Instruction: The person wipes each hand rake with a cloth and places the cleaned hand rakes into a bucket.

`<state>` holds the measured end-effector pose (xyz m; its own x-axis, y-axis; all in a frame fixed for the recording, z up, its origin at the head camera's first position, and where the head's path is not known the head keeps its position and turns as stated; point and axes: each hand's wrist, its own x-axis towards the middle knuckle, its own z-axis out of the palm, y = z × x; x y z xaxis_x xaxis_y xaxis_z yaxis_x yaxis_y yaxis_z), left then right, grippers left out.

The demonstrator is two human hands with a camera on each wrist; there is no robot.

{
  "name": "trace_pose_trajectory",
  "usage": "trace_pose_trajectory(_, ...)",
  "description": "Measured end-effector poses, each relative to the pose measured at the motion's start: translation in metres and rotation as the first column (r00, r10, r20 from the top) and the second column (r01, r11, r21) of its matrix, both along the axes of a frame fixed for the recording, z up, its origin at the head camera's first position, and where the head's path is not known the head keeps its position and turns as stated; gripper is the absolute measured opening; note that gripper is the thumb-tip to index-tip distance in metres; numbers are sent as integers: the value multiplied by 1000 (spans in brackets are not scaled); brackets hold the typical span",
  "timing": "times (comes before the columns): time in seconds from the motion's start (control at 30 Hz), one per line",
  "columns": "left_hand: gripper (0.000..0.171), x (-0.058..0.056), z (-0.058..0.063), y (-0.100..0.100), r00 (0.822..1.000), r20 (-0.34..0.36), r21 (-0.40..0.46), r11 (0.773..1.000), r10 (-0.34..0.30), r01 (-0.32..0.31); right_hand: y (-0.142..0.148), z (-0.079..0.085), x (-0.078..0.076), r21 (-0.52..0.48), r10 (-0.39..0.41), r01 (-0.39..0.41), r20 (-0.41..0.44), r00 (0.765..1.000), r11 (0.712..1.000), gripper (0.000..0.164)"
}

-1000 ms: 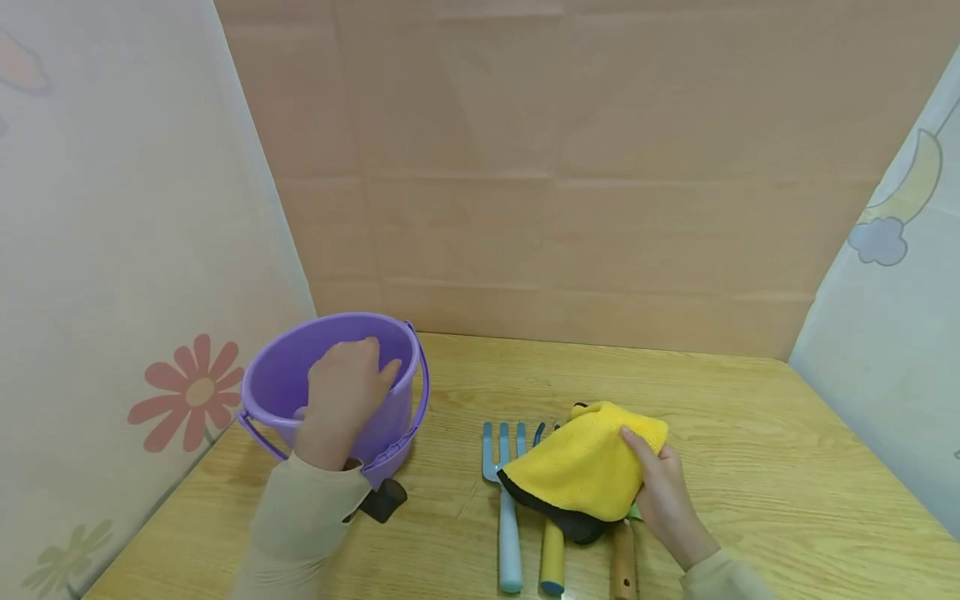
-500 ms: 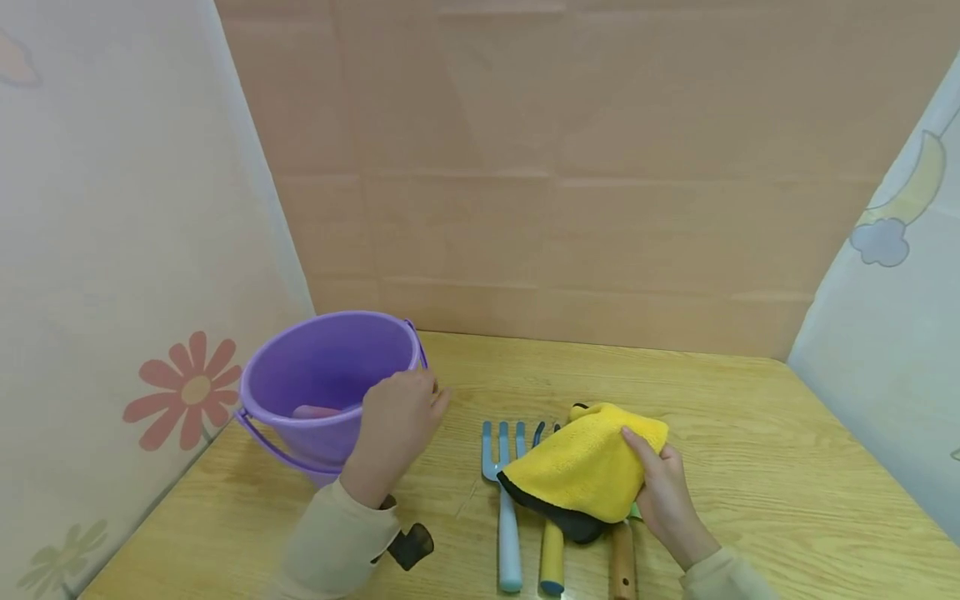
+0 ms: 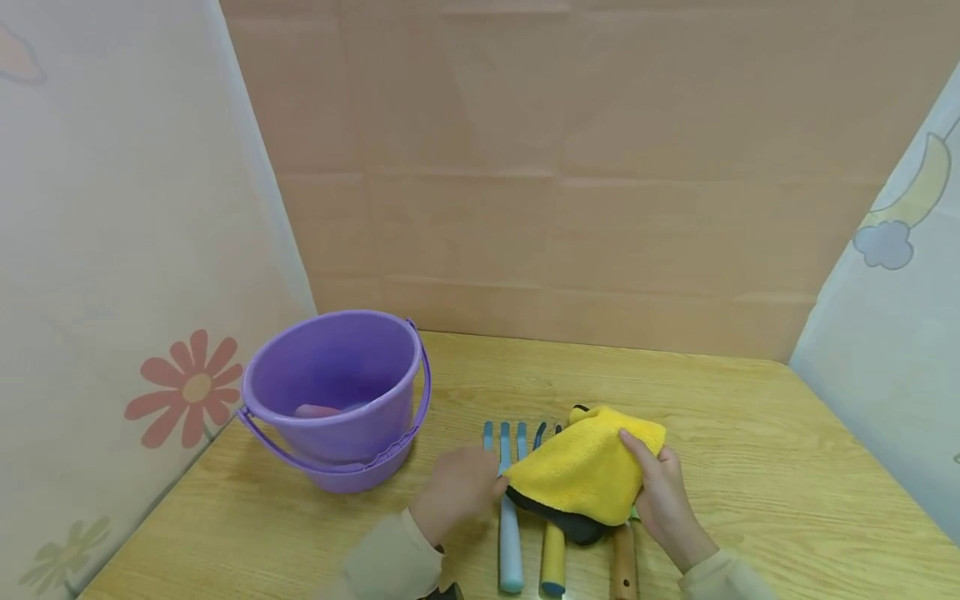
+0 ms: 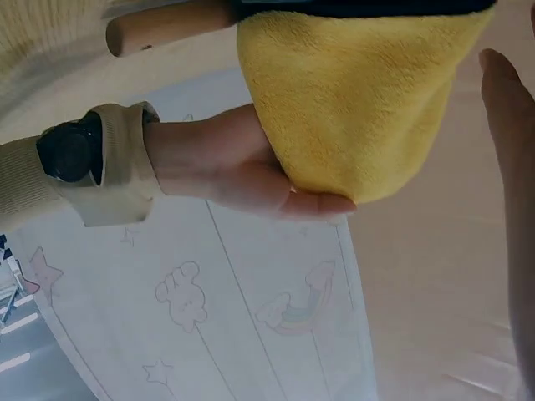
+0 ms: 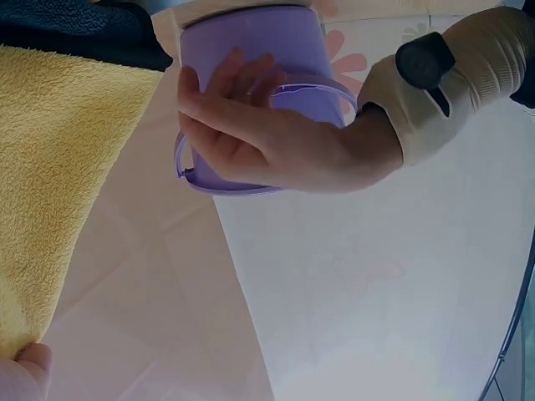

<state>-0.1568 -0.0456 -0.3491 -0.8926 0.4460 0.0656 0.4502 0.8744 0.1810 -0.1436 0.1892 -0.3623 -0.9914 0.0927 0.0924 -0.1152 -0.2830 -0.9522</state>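
Observation:
My right hand (image 3: 663,492) pinches the right part of a yellow cloth (image 3: 588,467) with a black border and underside, thumb on top. The cloth (image 4: 359,100) hangs over several garden tools. My left hand (image 3: 465,487) is by the cloth's left corner, over the light blue garden fork (image 3: 510,542). In the right wrist view the left hand (image 5: 259,134) has loosely bent fingers, holds nothing and stands apart from the cloth (image 5: 58,184). A yellow handle (image 3: 553,558) and a wooden handle (image 3: 624,562) stick out below; the cloth hides their upper parts.
A purple bucket (image 3: 330,437) stands on the table at the left, its handle hanging down in front. A pinkish thing (image 3: 317,411) lies inside it. Printed cloth walls rise left and right, with a plain peach one behind the wooden table (image 3: 750,433).
My left hand has come out of the bucket and moved right and toward me, to the cloth's left corner. My right hand keeps its hold on the cloth and has hardly moved.

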Motion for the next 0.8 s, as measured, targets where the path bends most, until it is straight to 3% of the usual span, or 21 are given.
trace_pose_trajectory(0.13, 45, 1, -11, 8, 991, 129, 28, 999, 36, -40, 0, -2, 1, 11, 6, -6, 8, 1000, 1000, 16)
trace_pose_trajectory(0.43, 42, 4, -31, 17, 953, 286, 122, 982, 103, -143, -1, -2, 1, -3, 5, -5, 28, 1000, 1000, 16)
trace_pose_trajectory(0.8, 47, 3, -49, 19, 966, 253, 194, 976, 51, -103, -1, -2, 0, -3, -12, 12, 32, 999, 1000, 16)
